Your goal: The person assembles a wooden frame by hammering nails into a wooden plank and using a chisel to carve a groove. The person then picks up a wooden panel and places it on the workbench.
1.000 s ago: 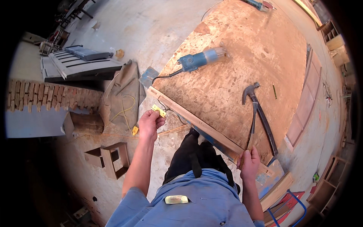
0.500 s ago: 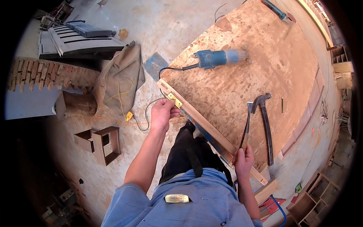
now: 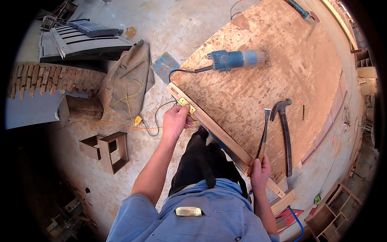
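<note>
Pinching a yellow hinge [image 3: 183,101] at a wooden strip [image 3: 217,130], while gripping a chisel [image 3: 265,129].
Keeping the hands apart: closing the right hand [image 3: 260,171] around the chisel's handle, with its blade pointed away from the body over the plywood board [image 3: 242,101]; holding the hinge between thumb and fingers of the left hand [image 3: 176,122], along the strip's outer edge, near its left end. Lying on the board just beside the chisel, a claw hammer [image 3: 285,137], with a pencil [image 3: 303,111] near its head. Resting farther off, a blue trim router [image 3: 229,60], with its cord trailing over the board's left edge, and, at the far edge, an angle grinder [image 3: 297,8].
</note>
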Demonstrator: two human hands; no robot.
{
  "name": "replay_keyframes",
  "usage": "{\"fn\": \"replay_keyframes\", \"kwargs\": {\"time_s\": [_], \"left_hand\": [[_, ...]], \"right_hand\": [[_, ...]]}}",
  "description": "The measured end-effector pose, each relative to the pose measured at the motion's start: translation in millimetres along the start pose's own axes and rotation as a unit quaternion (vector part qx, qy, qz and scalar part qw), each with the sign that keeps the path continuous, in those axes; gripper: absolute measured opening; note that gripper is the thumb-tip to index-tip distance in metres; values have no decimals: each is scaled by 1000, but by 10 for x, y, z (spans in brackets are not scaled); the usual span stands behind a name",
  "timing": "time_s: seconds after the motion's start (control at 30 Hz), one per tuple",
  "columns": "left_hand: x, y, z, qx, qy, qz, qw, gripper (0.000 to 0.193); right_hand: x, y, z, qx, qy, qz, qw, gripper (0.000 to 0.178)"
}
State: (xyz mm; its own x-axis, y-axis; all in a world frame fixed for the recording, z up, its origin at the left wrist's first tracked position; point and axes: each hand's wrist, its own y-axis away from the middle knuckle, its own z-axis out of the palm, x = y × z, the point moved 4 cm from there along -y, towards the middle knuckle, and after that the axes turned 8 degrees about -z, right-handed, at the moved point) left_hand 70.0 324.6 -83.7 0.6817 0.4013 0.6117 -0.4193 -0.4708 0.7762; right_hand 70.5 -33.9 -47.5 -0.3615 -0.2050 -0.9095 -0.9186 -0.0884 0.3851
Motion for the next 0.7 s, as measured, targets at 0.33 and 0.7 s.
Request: {"fn": "replay_keyframes", "kwargs": {"time_s": [0.33,0.7], "left_hand": [[-7,-56,-16,-4,-30,21,999,27],[-47,-68,6,-3,-27,29,999,29]], "right_hand": [[21,-2,-8,-11,14,-9,1000,18],[-4,-2,2,-16,18,3,1000,26]]}}
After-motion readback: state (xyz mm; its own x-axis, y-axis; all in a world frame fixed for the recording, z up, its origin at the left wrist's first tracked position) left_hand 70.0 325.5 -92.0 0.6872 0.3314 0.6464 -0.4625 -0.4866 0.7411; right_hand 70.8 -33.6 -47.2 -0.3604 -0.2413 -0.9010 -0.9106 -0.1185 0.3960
